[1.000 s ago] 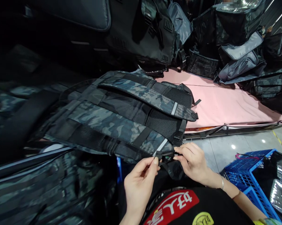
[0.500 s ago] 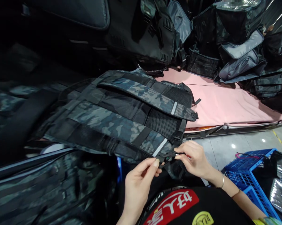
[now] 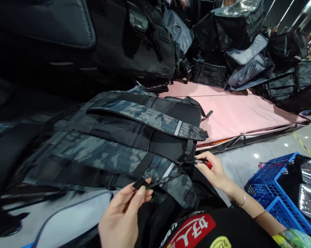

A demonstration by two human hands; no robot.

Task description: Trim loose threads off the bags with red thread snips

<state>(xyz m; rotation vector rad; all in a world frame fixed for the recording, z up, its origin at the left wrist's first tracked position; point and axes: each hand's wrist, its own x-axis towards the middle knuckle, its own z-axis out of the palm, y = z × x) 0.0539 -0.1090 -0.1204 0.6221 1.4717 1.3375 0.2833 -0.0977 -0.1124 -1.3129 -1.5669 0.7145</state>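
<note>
A dark camouflage backpack [image 3: 111, 144] lies with its padded shoulder straps facing up. My left hand [image 3: 126, 210] is closed, pinching the end of a black webbing strap [image 3: 140, 183] between thumb and fingers beside the near shoulder strap [image 3: 114, 151]. The webbing runs right toward the pack's lower corner. My right hand [image 3: 214, 172] is closed at that corner on a small red-handled tool [image 3: 209, 164] with a dark, partly shiny tip. Its exact kind cannot be made out. Black webbing lies at the tool's tip; whether the fingers also grip it is hidden.
A pink-covered table [image 3: 230, 110] extends right beyond the pack. Black bags [image 3: 134, 44] are piled behind it. A blue plastic crate [image 3: 271, 179] holding silver-lined items stands on the floor at right. A pale grey panel [image 3: 72, 217] lies at lower left.
My left hand has moved left, drawing the webbing out away from my right hand. The right hand stays near the pack's corner, and the red handle shows more. The view has shifted.
</note>
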